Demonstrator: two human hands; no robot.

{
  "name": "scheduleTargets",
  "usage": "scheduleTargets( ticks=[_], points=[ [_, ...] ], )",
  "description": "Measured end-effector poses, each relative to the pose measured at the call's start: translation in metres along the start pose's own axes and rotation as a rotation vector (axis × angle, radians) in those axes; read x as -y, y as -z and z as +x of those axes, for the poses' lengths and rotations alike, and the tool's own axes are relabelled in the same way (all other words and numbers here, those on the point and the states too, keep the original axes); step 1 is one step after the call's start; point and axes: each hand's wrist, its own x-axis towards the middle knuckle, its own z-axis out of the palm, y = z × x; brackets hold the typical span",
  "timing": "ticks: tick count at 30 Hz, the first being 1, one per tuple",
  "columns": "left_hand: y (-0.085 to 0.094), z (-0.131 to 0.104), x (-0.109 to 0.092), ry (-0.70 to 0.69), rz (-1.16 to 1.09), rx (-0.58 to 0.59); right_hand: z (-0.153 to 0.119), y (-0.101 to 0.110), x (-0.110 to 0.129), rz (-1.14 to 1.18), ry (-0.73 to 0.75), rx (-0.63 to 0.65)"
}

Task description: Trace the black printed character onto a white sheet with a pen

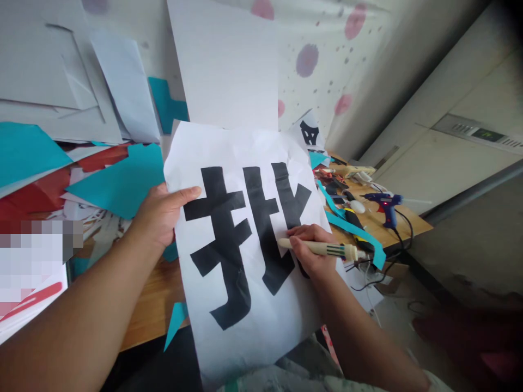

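A large white sheet [253,337] printed with a bold black character [229,239] is tilted up in front of me. My left hand [167,212] grips its left edge, thumb on the front and the other fingers hidden behind. A thick cream pen [322,247] with coloured sliders is held in my right hand [312,250], which rests on the right part of the character. The pen's tapered end points left, over the black strokes. Whether its tip touches the paper I cannot tell.
A blue glue gun [386,207] with a black cord stands at the right of the wooden table [412,224], near a yellow-black tool and turquoise strips [359,228]. Turquoise [122,179] and red paper pieces lie at the left. A blank white board [229,60] stands behind.
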Motion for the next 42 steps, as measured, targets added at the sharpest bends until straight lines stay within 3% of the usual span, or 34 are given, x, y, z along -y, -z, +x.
scheduleTargets(
  ticks=[3,8,13,18,23,28,33,40,42],
  points=[
    [0.0002,0.0009,0.0008,0.0,-0.007,-0.001,0.0,0.0013,-0.0011,0.067,0.015,0.051],
    [0.0014,0.0025,0.0025,-0.03,-0.006,0.008,0.0014,0.0006,0.0008,0.054,-0.002,0.0],
    [0.0013,0.0021,0.0023,-0.021,0.022,-0.016,0.0009,0.0031,0.0001,0.061,-0.01,0.097],
    [-0.0009,0.0017,0.0017,-0.027,0.008,-0.029,0.0004,0.0044,-0.0003,0.046,-0.034,0.054],
    [-0.0009,0.0025,0.0018,-0.019,-0.011,-0.004,0.0015,0.0068,0.0012,0.055,-0.044,0.162],
    [0.0005,0.0025,0.002,-0.031,-0.017,0.002,0.0016,0.007,0.0012,0.078,-0.025,0.119],
    [-0.0004,0.0029,0.0026,-0.032,-0.019,-0.002,0.0028,0.0082,0.0013,0.054,-0.011,0.189],
    [-0.0008,0.0015,0.0021,-0.02,-0.004,-0.013,0.0001,0.0084,-0.0034,0.101,-0.047,0.172],
    [-0.0001,0.001,0.0012,-0.007,0.0,-0.005,-0.0021,0.007,-0.0063,0.154,-0.054,0.103]
  ],
)
